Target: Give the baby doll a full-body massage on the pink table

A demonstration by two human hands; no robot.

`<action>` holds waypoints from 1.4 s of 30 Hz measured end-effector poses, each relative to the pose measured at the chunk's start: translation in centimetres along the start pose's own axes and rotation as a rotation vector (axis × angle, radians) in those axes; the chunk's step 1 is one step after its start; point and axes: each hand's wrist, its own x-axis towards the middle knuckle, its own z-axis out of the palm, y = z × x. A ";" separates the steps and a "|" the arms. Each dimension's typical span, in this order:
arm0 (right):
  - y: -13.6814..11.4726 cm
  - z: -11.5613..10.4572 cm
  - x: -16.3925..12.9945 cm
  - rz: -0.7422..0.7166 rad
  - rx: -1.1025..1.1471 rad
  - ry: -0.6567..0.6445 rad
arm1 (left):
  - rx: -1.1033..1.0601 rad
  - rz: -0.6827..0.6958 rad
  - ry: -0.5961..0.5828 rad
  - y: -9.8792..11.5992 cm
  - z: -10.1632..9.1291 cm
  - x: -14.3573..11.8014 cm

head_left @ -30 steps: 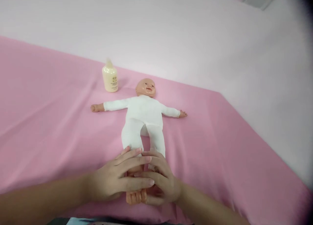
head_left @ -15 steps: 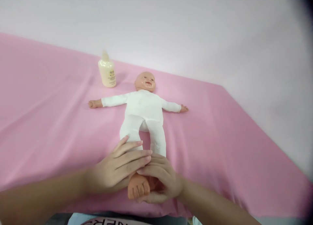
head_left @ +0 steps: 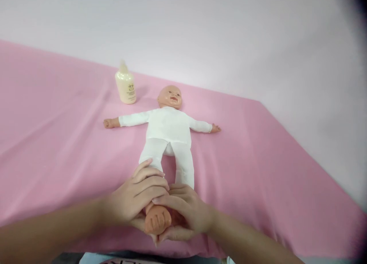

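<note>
A baby doll (head_left: 169, 124) in white clothing lies on its back with arms spread, its feet toward me. My left hand (head_left: 140, 195) is wrapped over the doll's lower leg on the left side of the view, thumb passing underneath. Around the same leg and ankle, my right hand (head_left: 186, 212) closes from the right, its fingers meeting those of the left hand. The doll's bare foot (head_left: 157, 220) sticks out toward me between both hands. Behind my right hand the doll's other foot is mostly hidden.
A cream pump bottle (head_left: 126, 88) stands upright to the left of the doll's head. Pink cloth (head_left: 252, 172) with soft creases covers the table. A pale wall (head_left: 200, 34) rises behind it. Part of printed clothing shows at the bottom edge.
Both hands and the doll's foot have shifted slightly left. My left fingers have curled further round the leg, and its thumb now shows beneath the foot.
</note>
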 end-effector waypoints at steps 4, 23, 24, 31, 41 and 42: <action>0.0 0.0 -0.1 -0.010 -0.012 0.037 | -0.014 0.014 -0.001 0.1 -0.1 0.4; -0.1 0.2 -0.7 0.002 0.017 0.064 | -0.160 0.016 -0.080 0.8 -0.2 1.4; -0.1 0.3 -0.7 0.002 0.012 0.070 | -0.174 0.025 -0.081 0.8 -0.1 1.5; 0.2 0.6 -1.3 -0.032 -0.048 0.030 | -0.207 0.057 -0.081 1.1 0.2 1.5; 0.1 0.8 -0.6 -0.104 -0.084 0.092 | -0.186 0.055 -0.130 0.9 1.1 0.8; 0.1 0.7 -0.4 -0.107 -0.089 0.095 | -0.179 0.052 -0.137 0.8 1.2 0.7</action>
